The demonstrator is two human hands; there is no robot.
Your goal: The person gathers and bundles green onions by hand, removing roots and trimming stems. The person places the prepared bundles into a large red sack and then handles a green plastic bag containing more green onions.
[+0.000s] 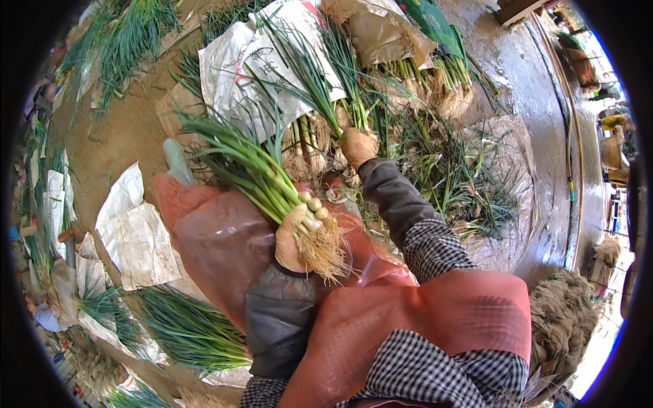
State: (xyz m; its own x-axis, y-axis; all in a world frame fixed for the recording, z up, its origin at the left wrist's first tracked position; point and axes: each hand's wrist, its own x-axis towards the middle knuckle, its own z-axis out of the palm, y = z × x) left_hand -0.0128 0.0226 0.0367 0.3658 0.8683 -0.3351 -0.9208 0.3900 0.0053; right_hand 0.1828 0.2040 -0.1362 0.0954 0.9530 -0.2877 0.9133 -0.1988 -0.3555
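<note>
My left hand [292, 239], in a pale glove, grips a bunch of green onions [270, 188] just above its shaggy roots. The bunch lies over the red plastic apron [219, 239] on my lap, its leaves towards the upper left. Farther forward, my right hand [358, 147], gloved too, is closed around the lower stalks of more green onions [326, 107]. Close by it, rooted stalks [306, 145] stick out from under a white woven sack [229, 76]. Dark sleeve covers reach both wrists.
Loose leaf trimmings [454, 178] lie right of my right arm on a plastic sheet [510, 137]. Covered onion bundles [449, 76] lie ahead. Leafy piles [189, 326] and a white sack [137, 239] are at left. A hose [570, 153] runs along the wet floor at right.
</note>
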